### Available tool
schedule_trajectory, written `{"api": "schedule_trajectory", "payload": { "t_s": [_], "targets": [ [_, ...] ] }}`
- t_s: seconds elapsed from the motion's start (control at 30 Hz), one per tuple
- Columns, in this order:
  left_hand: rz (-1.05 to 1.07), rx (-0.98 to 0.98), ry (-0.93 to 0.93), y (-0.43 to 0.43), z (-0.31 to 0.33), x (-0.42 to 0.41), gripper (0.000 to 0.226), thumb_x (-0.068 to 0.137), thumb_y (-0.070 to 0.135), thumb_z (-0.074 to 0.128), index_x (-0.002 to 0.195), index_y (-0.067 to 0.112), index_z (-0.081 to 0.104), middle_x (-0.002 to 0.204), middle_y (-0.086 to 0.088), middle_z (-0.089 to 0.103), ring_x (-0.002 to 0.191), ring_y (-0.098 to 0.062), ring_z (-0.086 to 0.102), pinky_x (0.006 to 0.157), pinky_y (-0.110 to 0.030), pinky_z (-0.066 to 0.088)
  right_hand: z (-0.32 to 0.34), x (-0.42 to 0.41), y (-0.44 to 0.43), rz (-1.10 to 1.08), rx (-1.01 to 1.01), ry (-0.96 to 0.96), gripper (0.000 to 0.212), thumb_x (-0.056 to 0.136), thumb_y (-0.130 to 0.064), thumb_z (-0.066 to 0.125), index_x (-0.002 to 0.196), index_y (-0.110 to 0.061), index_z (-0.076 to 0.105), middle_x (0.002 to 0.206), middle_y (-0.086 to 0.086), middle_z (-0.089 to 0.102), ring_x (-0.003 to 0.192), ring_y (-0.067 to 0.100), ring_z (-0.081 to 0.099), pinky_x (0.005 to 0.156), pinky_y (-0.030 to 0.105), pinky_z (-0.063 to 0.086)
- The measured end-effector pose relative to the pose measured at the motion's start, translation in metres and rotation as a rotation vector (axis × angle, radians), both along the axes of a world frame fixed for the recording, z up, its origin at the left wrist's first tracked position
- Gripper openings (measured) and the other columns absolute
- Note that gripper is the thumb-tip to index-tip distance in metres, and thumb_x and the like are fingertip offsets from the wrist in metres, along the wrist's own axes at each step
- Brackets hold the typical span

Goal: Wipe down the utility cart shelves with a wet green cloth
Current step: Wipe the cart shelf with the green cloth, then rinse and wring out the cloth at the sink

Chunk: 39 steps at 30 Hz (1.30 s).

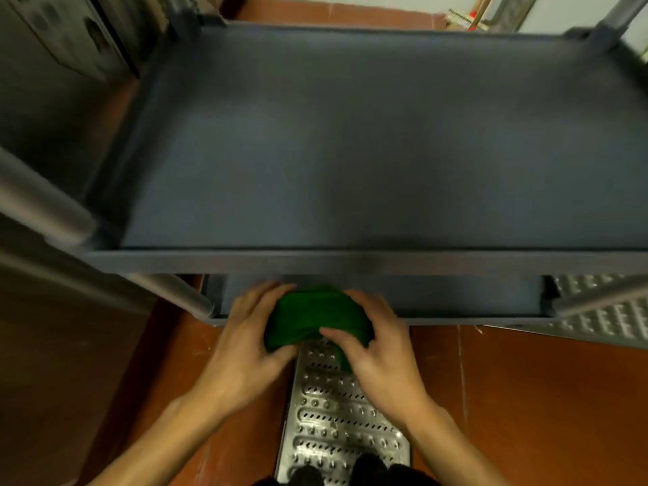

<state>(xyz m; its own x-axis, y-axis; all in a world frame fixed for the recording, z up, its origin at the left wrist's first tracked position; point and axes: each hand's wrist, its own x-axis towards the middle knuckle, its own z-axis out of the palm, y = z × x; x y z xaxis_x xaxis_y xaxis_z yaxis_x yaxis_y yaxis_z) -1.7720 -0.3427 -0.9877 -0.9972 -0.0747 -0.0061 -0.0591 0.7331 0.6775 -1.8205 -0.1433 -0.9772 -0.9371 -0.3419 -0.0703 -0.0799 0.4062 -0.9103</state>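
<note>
The dark grey utility cart fills the upper view; its top shelf [368, 152] is a wide bare tray. A lower shelf [456, 296] shows just beneath the top shelf's front rim. A bunched green cloth [312, 317] hangs in front of that lower shelf's edge, above the floor. My left hand [245, 338] grips the cloth's left side. My right hand [378, 349] grips its right side, thumb lying across the cloth's lower edge. Both hands sit close together, below the top shelf's front rim.
A perforated metal drain grate [336, 415] runs along the red-brown tiled floor [526, 398] under my hands. Grey cart posts [45, 205] stand at the corners. A steel cabinet [52, 47] stands left; a second grate [603, 310] lies right.
</note>
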Motion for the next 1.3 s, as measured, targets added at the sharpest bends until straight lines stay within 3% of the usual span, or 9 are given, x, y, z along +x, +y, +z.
{"api": "schedule_trajectory", "payload": {
  "t_s": [0.1, 0.23, 0.5, 0.63, 0.77, 0.9, 1.0, 1.13, 1.3],
  "targets": [
    [0.156, 0.129, 0.061, 0.017, 0.068, 0.022, 0.075, 0.072, 0.041, 0.071, 0.141, 0.028, 0.043, 0.135, 0.029, 0.042, 0.128, 0.01, 0.038, 0.105, -0.007, 0.029, 0.073, 0.024, -0.005, -0.117, -0.101, 0.035, 0.046, 0.077, -0.022, 0.081, 0.113, -0.042, 0.059, 0.108, -0.012, 0.063, 0.105, 0.006, 0.062, 0.088, 0.019, 0.048],
    [0.267, 0.262, 0.038, 0.04, 0.164, 0.049, 0.066, 0.076, 0.045, 0.061, 0.139, 0.032, 0.045, 0.137, 0.018, 0.053, 0.129, 0.0, 0.048, 0.107, -0.033, 0.042, 0.18, 0.044, -0.002, -0.159, -0.157, 0.064, 0.043, 0.074, -0.017, 0.084, 0.112, -0.024, 0.064, 0.106, -0.008, 0.064, 0.103, 0.01, 0.063, 0.087, 0.019, 0.048],
    [0.306, 0.417, 0.081, 0.058, 0.36, 0.056, 0.066, 0.079, 0.044, 0.056, 0.143, 0.038, 0.041, 0.146, 0.02, 0.047, 0.136, -0.003, 0.042, 0.11, -0.031, 0.038, 0.385, 0.046, 0.006, -0.127, -0.258, 0.047, 0.04, 0.077, -0.022, 0.081, 0.113, -0.026, 0.063, 0.107, -0.006, 0.064, 0.104, 0.018, 0.063, 0.087, 0.035, 0.053],
    [0.3, 0.602, 0.089, 0.063, 0.46, 0.048, 0.061, 0.074, 0.041, 0.057, 0.133, 0.028, 0.053, 0.123, 0.018, 0.063, 0.115, 0.0, 0.058, 0.092, -0.012, 0.044, 0.474, 0.045, 0.008, -0.088, -0.38, 0.012, 0.039, 0.08, -0.027, 0.077, 0.116, -0.027, 0.062, 0.111, 0.0, 0.065, 0.107, 0.024, 0.064, 0.089, 0.041, 0.054],
    [0.244, 0.781, 0.068, 0.071, 0.543, 0.047, 0.049, 0.075, 0.038, 0.065, 0.119, 0.018, 0.058, 0.104, 0.003, 0.069, 0.098, -0.011, 0.065, 0.083, -0.022, 0.049, 0.548, 0.044, 0.014, -0.094, -0.606, -0.075, 0.038, 0.079, -0.006, 0.071, 0.116, -0.011, 0.061, 0.109, 0.006, 0.069, 0.103, 0.018, 0.067, 0.086, 0.026, 0.052],
    [0.133, 0.869, 0.052, 0.086, 0.597, 0.049, 0.105, 0.058, 0.028, 0.09, 0.146, 0.018, 0.032, 0.13, 0.005, 0.062, 0.12, -0.011, 0.06, 0.093, -0.021, 0.049, 0.6, 0.036, 0.021, -0.071, -0.787, -0.201, 0.038, 0.082, -0.002, 0.061, 0.119, -0.004, 0.058, 0.112, 0.008, 0.07, 0.106, 0.021, 0.066, 0.09, 0.031, 0.051],
    [0.136, 0.816, 0.077, 0.103, 0.619, 0.039, 0.141, 0.036, 0.007, 0.099, 0.152, 0.02, 0.019, 0.14, 0.003, 0.055, 0.131, -0.017, 0.052, 0.107, -0.039, 0.045, 0.635, 0.025, 0.026, 0.0, -0.903, -0.347, 0.043, 0.088, -0.01, 0.054, 0.131, -0.005, 0.054, 0.128, 0.014, 0.064, 0.122, 0.029, 0.059, 0.103, 0.041, 0.047],
    [0.239, 0.674, 0.224, 0.111, 0.651, 0.019, 0.12, 0.038, 0.009, 0.099, 0.14, 0.013, 0.036, 0.128, 0.003, 0.063, 0.12, -0.012, 0.06, 0.099, -0.029, 0.049, 0.676, 0.016, 0.041, 0.168, -0.992, -0.461, 0.048, 0.095, -0.016, 0.042, 0.142, -0.003, 0.042, 0.142, 0.019, 0.052, 0.133, 0.032, 0.049, 0.112, 0.046, 0.038],
    [0.249, 0.659, 0.274, 0.097, 0.68, 0.005, 0.088, 0.049, 0.022, 0.091, 0.124, 0.006, 0.048, 0.115, -0.006, 0.068, 0.107, -0.015, 0.067, 0.089, -0.024, 0.052, 0.7, 0.008, 0.058, 0.253, -0.805, -0.371, 0.046, 0.096, -0.019, 0.044, 0.141, -0.009, 0.046, 0.143, 0.01, 0.053, 0.136, 0.023, 0.046, 0.117, 0.046, 0.03]
  ]
}}
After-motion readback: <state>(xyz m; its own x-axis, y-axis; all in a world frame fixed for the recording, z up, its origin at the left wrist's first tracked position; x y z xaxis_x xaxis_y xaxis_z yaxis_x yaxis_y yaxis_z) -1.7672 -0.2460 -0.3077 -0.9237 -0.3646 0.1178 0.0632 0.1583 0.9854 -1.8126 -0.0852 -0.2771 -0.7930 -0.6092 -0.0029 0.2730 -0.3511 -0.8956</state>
